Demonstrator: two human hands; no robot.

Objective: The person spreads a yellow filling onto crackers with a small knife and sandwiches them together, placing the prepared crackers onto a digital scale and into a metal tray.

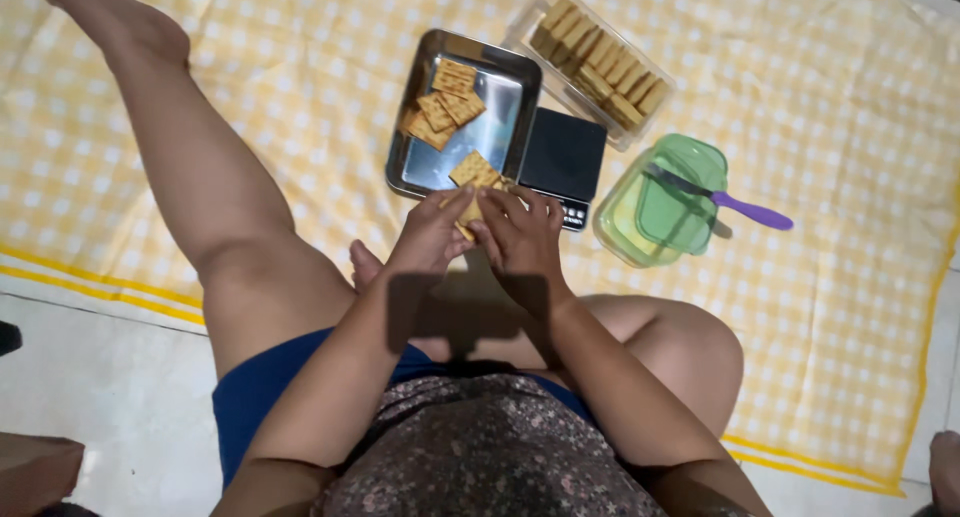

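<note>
My left hand (428, 235) and my right hand (522, 239) meet over a square cracker (468, 213), both gripping it just in front of the metal tray (505, 77). The tray holds several more crackers: a small pile (443, 109) at its far left and one cracker (473, 168) at its near edge, close to my fingertips. A black digital scale (563, 155) lies right of the tray, next to my right hand.
A clear plastic tray of stacked crackers (598, 63) lies beyond the scale. A green container (660, 202) with a purple-handled knife (722, 199) across it sits to the right. Everything rests on a yellow checked cloth (820, 107); my legs stretch left and right.
</note>
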